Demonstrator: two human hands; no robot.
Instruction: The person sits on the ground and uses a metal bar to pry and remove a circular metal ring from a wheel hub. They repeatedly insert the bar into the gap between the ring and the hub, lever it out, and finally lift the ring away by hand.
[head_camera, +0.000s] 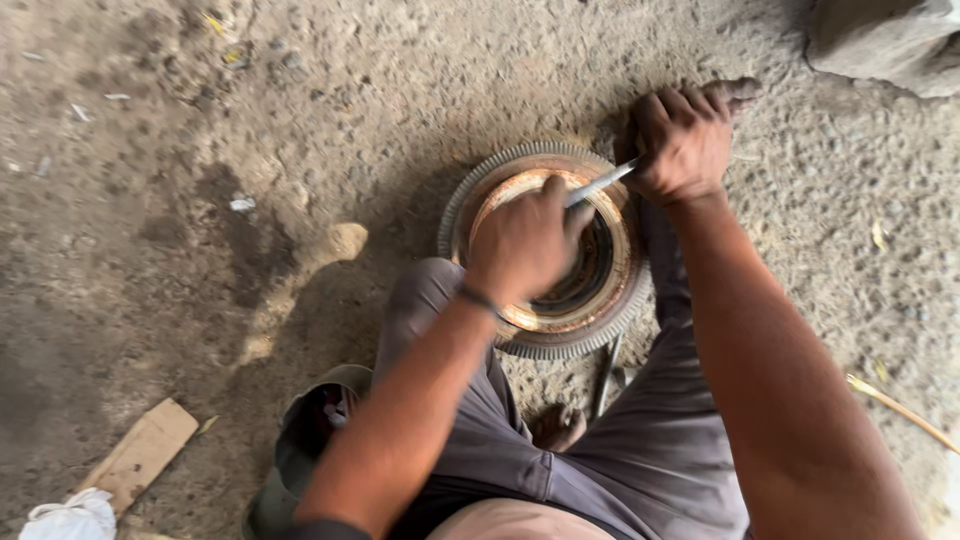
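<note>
Nearest, at the lower left, a white crumpled bag (70, 517) lies on the dirt floor (200, 250), touching a flat, pale piece of cardboard (142, 455). Just right of them sits a dull green, round container (300, 440), open at the top, against the person's grey trouser leg. Between the legs a thin metal rod (604, 375) lies on the ground.

Past the knees lies a rusty metal ring (548, 335), round, with fine teeth around its outer rim and orange rust on its inner band. The left hand (522, 245) is curled shut over the middle of the ring, on the near end of a slim, shiny metal tool (600, 184). The right hand (683, 142) is closed in a fist on the tool's far end, at the ring's far right edge.

The floor is rough, grey-brown and gritty, with small pale scraps at the far left. A grey stone (885, 40) sits at the far right corner.
</note>
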